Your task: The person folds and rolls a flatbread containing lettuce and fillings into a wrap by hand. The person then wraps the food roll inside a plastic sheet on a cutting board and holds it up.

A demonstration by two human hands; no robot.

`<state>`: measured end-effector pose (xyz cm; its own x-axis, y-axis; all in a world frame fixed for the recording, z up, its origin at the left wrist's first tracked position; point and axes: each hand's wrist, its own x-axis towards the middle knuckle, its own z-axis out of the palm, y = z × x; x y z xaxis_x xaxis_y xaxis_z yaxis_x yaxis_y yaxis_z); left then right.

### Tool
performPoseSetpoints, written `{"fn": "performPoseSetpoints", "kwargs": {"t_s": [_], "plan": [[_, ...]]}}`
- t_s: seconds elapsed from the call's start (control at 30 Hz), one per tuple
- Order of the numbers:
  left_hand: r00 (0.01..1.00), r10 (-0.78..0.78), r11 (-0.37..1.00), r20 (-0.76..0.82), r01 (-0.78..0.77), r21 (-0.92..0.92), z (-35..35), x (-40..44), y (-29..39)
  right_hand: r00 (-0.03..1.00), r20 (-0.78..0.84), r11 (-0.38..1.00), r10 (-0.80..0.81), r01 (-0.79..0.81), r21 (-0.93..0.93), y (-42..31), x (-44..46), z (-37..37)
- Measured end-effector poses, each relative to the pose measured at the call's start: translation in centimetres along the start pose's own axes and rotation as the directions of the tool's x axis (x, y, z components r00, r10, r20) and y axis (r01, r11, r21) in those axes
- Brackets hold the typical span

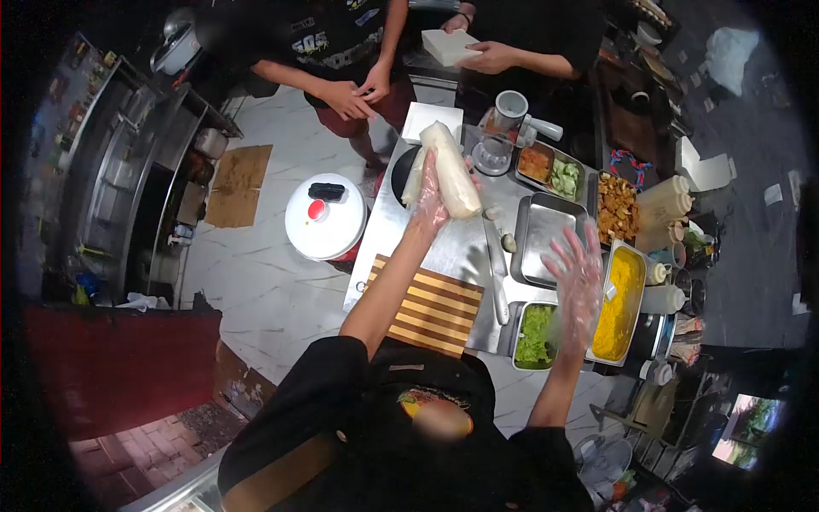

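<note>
My left hand, in a clear plastic glove, holds a long pale wrap over the far part of the steel table. My right hand, gloved too, is raised with fingers spread and nothing in it, between an empty steel tray and a tray of yellow rice-like food. Shredded lettuce lies in a small tray below it. A striped wooden board is at the near edge, and a long knife lies beside it.
Two people stand across the table; one has clasped hands, the other holds a white box. A white-lidded cooker stands left. Trays of vegetables and browned pieces, plus squeeze bottles, line the right.
</note>
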<state>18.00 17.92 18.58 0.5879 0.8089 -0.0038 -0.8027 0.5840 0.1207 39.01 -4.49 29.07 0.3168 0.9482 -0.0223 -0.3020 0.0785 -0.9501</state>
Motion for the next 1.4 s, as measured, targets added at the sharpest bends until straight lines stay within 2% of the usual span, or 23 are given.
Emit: {"fn": "performPoseSetpoints", "kwargs": {"t_s": [0.03,0.13,0.23,0.27,0.33,0.4,0.43,0.53,0.57,0.67,0.73,0.8,0.83,0.87,0.93,0.97,1.03,1.07,1.1,1.17,1.23,1.33,1.4], "plan": [[0.998,0.040,0.999,-0.056,-0.039,0.022,0.8,-0.2,0.3,0.999,-0.053,1.000,-0.008,0.009,0.006,0.9,-1.1,-1.1],[0.999,0.045,0.999,-0.016,-0.045,0.020,0.5,0.0,1.6,0.989,-0.144,0.999,0.045,-0.044,0.012,3.0,-4.0,-3.5],[0.998,0.065,0.998,-0.009,-0.064,0.026,-0.4,-0.1,2.2,0.992,-0.127,1.000,0.005,-0.007,-0.019,4.2,-6.9,-4.0],[0.998,0.066,0.997,0.020,-0.066,0.037,-0.8,0.2,2.4,0.990,-0.138,1.000,0.019,-0.021,-0.009,4.5,-7.4,-4.1],[0.999,0.050,0.998,-0.020,-0.050,0.026,-1.0,0.0,2.7,0.986,-0.160,0.999,0.051,-0.050,0.008,4.6,-8.2,-3.9],[0.999,-0.052,0.999,0.006,0.052,0.001,-0.7,-0.2,3.1,0.985,-0.169,0.999,0.041,-0.045,-0.020,4.7,-8.8,-3.3],[0.999,0.031,0.999,-0.014,-0.031,-0.012,-0.2,-0.4,2.8,0.985,-0.167,0.999,0.046,-0.047,-0.005,5.1,-9.0,-3.4],[0.999,-0.004,1.000,0.049,0.006,-0.030,0.4,-1.1,2.9,0.978,-0.189,0.995,0.085,-0.075,0.060,7.3,-8.7,-4.8],[1.000,0.009,1.000,-0.019,-0.008,0.024,0.4,-1.2,3.1,0.976,-0.193,0.994,0.096,-0.084,0.069,7.5,-8.5,-4.8],[0.991,-0.088,0.992,-0.099,0.096,0.082,-0.3,-2.2,3.6,0.975,-0.196,0.994,0.101,-0.091,0.062,7.5,-8.2,-2.7],[0.992,-0.082,0.974,-0.094,0.100,0.205,-0.1,-4.0,3.2,0.984,-0.158,0.997,0.081,-0.080,0.013,7.5,-7.3,0.0],[0.987,-0.123,0.936,-0.107,0.151,0.317,-2.1,-5.4,2.8,0.984,-0.105,0.989,0.145,-0.145,0.010,8.2,-5.8,3.1],[0.978,-0.026,0.869,-0.209,0.126,0.478,-0.5,-7.5,1.7,0.988,-0.039,0.986,0.149,-0.145,0.087,8.5,-5.0,4.8],[0.965,-0.049,0.836,-0.259,0.181,0.518,-1.1,-9.0,1.0,0.988,0.025,0.975,0.150,-0.152,0.163,9.0,-4.6,6.5],[0.931,-0.083,0.755,-0.354,0.291,0.588,-1.8,-11.2,0.3,0.980,0.077,0.978,0.184,-0.191,0.088,11.2,-3.2,8.8],[0.938,-0.021,0.619,-0.345,0.283,0.732,-2.1,-12.3,-0.2,0.964,0.077,0.958,0.256,-0.263,0.112,12.3,-3.0,9.7],[0.940,0.104,0.264,-0.324,0.288,0.921,-1.6,-14.7,-0.9,0.980,0.075,0.982,0.186,-0.182,-0.050,17.9,-1.7,9.1],[0.952,0.120,0.187,-0.282,0.257,0.948,-1.1,-16.2,-1.3,0.973,0.069,0.956,0.222,-0.203,-0.213,16.9,-1.8,11.1],[0.961,0.137,0.109,-0.240,0.226,0.968,-0.6,-17.6,-1.7,0.951,0.021,0.950,0.309,-0.308,-0.048,17.4,-2.5,12.1],[0.975,0.130,-0.108,-0.178,0.193,0.975,-2.1,-18.9,-2.4,0.883,-0.040,0.851,0.467,-0.437,0.293,18.6,-3.7,13.3],[0.991,0.111,-0.276,-0.079,0.107,0.955,-3.1,-20.3,-2.4,0.832,-0.066,0.751,0.551,-0.460,0.474,21.5,-4.8,12.8],[0.979,0.086,-0.277,-0.183,0.200,0.940,-4.0,-22.1,-1.6,0.808,-0.076,0.647,0.584,-0.407,0.645,24.3,-6.3,13.0],[0.979,0.085,-0.105,-0.186,0.195,0.975,-7.4,-22.3,-1.0,0.808,-0.060,0.540,0.587,-0.335,0.772,25.3,-7.1,13.6]]}}
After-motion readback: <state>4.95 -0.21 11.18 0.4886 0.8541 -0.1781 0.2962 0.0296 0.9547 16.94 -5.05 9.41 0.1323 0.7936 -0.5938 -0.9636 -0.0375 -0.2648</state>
